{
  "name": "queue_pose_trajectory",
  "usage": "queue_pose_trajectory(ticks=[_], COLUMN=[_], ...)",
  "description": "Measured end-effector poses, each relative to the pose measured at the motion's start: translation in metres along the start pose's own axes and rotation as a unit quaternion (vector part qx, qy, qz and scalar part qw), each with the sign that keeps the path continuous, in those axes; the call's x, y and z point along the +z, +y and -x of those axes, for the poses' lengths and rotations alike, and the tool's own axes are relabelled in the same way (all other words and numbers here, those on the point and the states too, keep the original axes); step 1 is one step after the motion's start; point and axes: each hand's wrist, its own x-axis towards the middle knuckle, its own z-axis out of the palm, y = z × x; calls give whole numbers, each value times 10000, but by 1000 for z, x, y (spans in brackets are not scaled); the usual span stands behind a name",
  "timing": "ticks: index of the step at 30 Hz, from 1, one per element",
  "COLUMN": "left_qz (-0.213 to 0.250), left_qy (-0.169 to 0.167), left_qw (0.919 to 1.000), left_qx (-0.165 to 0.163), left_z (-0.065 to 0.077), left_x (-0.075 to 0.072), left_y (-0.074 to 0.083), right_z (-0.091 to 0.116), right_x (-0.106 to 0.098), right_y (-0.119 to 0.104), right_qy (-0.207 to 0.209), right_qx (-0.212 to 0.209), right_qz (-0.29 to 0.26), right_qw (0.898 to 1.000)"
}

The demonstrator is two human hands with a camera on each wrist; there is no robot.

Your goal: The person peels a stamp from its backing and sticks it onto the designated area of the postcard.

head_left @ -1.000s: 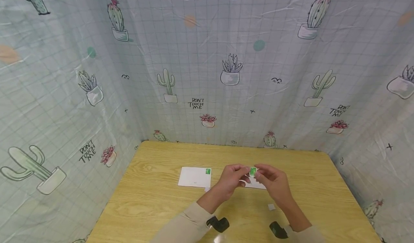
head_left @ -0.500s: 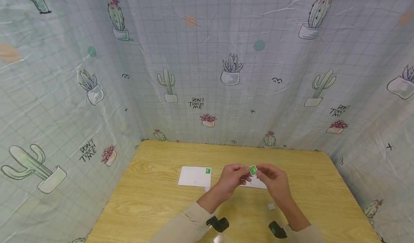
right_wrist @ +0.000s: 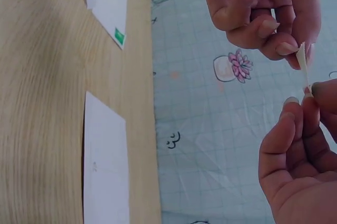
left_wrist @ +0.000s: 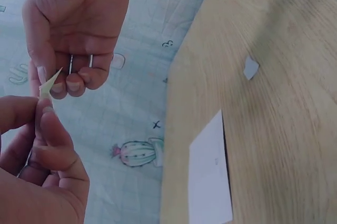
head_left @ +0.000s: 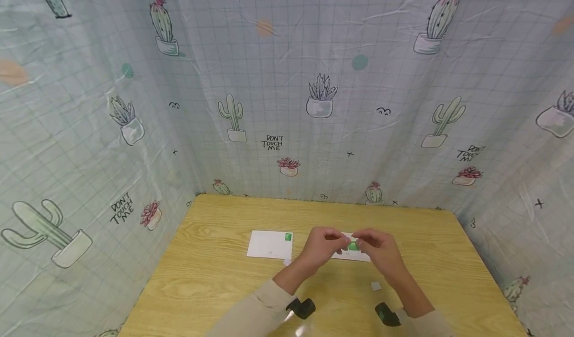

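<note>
Both hands meet over a white envelope (head_left: 352,257) in the head view, with a small green stamp (head_left: 353,246) between their fingertips. My left hand (head_left: 319,250) pinches one edge between thumb and forefinger; my right hand (head_left: 382,250) pinches the opposite side. From the left wrist, the stamp (left_wrist: 48,86) shows its pale back, bent to a point between the left fingers below and the right hand (left_wrist: 84,29) above. The right wrist view has the stamp (right_wrist: 303,66) almost edge-on. Whether a backing is parting from it is too small to tell.
Left of the hands lies another white envelope (head_left: 269,246), a green stamp (head_left: 288,237) in its upper right corner. One paper scrap (head_left: 287,262) sits by its lower edge, another scrap (head_left: 375,286) nearer the right forearm. A cactus-print curtain (head_left: 287,102) surrounds the wooden table (head_left: 215,277).
The stamp has turned from facing the head camera to a flatter tilt and sits slightly lower between the fingertips. Both hands have shifted their fingers a little. The envelopes stay put.
</note>
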Motion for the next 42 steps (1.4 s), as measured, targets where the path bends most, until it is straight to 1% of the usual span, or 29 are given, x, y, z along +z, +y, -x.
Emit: queue_pose_trajectory(ticks=[2,6,11,14,18,21,25,28,31,34,36,42], left_qz=[49,378,987,1257,1512,1583,1514,1333,1113,1013,1037,1428], left_qy=[54,233,519,601,585,517,399,366,364,371,374,309], left_qw=[9999,9987,9922,9883,9846,9836,9850,9879,9910,9920,9914,9850], left_qx=[-83,-264,-550,-616,-656,-698,-732,-704,-652,-655,-707,-920], left_z=[0,0,-2,-2,-2,-1,0,-1,-2,-2,-2,-3], left_x=[1,5,11,14,17,18,17,16,16,15,15,14], left_y=[-1,-5,-9,-10,-11,-13,-14,-14,-14,-14,-15,-15], right_z=[1,2,1,-1,-3,-4,-3,-2,0,1,1,-1], right_x=[1,4,7,8,9,9,10,9,9,8,8,6], right_y=[0,1,3,4,4,4,4,2,2,2,2,3], right_qy=[110,292,387,431,435,537,632,535,436,372,352,344], right_qx=[42,16,63,230,497,504,209,-28,-123,-98,-45,184], right_qz=[-12,-135,-297,-425,-751,-781,-655,-640,-633,-627,-629,-680], right_qw=[9999,9995,9988,9979,9950,9942,9956,9965,9970,9973,9974,9969])
